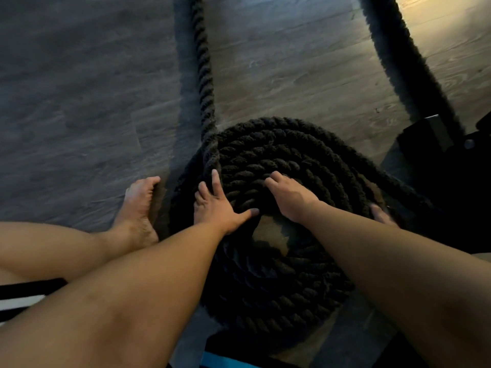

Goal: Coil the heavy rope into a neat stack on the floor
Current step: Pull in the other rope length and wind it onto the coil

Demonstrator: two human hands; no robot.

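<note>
The heavy rope [265, 160], thick, black and twisted, lies on the wood-look floor [79, 115] in the middle of the view, wound into a flat round coil of several turns with a small patch of floor showing in its hollow centre. One strand leaves the coil's far left edge and runs straight away. A second strand comes down from the far right toward a black metal base [430, 136] just right of the coil.

The left hand [220, 205] lies flat on the coil's left side, fingers straight and spread, thumb stretched toward the centre hole. The right hand [289, 197] rests on the turns just beside it, fingers bent and hooked down over the rope.

A bare left foot [138, 208] stands just left of the coil. The toes of the right foot [382, 215] show at its right edge, behind the right forearm.
</note>
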